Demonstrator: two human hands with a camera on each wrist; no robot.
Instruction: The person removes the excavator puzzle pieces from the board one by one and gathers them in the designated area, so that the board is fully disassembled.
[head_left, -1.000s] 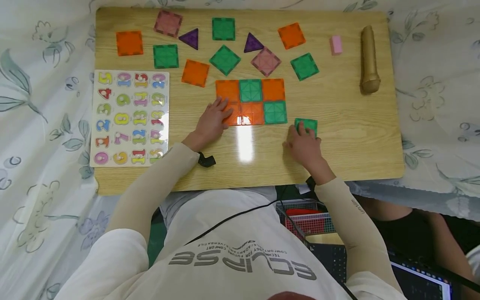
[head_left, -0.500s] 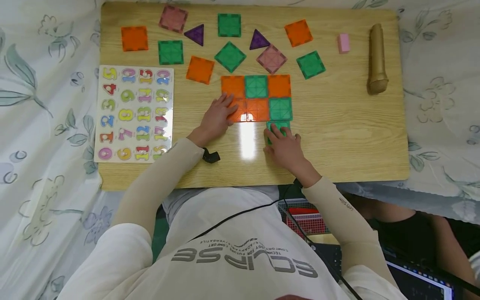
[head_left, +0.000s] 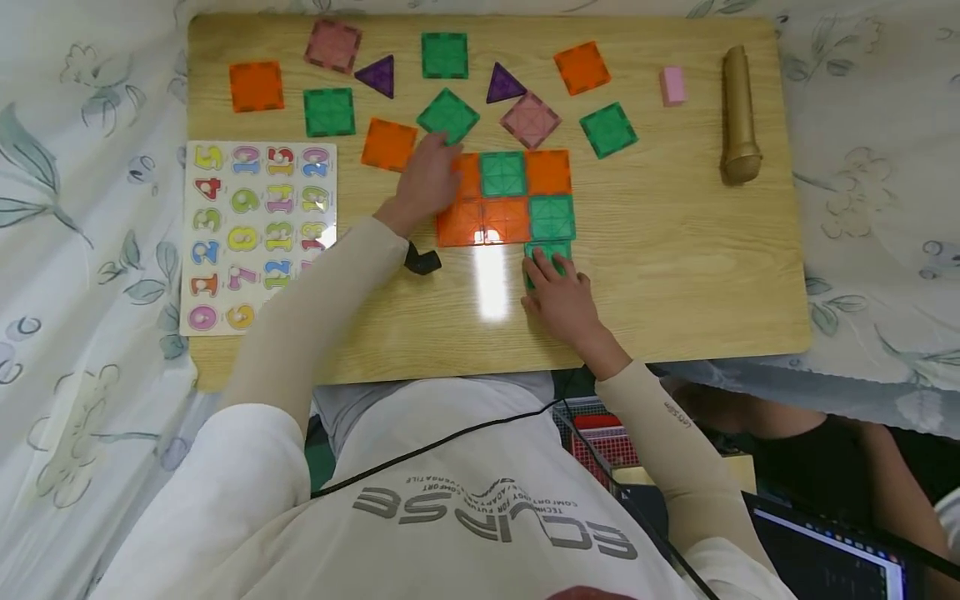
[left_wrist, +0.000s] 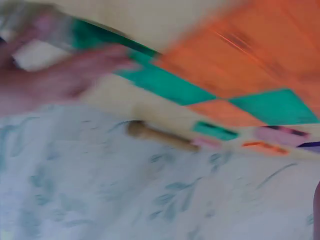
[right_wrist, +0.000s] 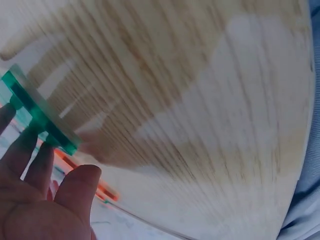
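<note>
In the head view a block of orange and green square tiles [head_left: 552,218] lies two rows deep at the table's middle. My right hand [head_left: 564,304] rests its fingertips on a green square tile [head_left: 551,247], which meets the block's lower right edge. From the right wrist, straight fingers touch that tile's top, with the thumb [right_wrist: 80,192] apart from it. My left hand [head_left: 426,182] reaches over the block's left end. Its fingertips are at the lower corner of a tilted green tile [head_left: 450,112]. The left wrist view is blurred and barely shows the left hand.
Loose orange [head_left: 582,68], green, pink and purple triangular tiles [head_left: 504,84] lie along the far side. A number puzzle board [head_left: 258,208] sits at left, partly under the left sleeve. A pink block [head_left: 672,87] and a brown microphone-shaped object [head_left: 741,117] lie at right.
My right hand slid the green tile left until it met the block, then stayed there. My left hand left the block's orange tile and moved up to the tilted green tile.
</note>
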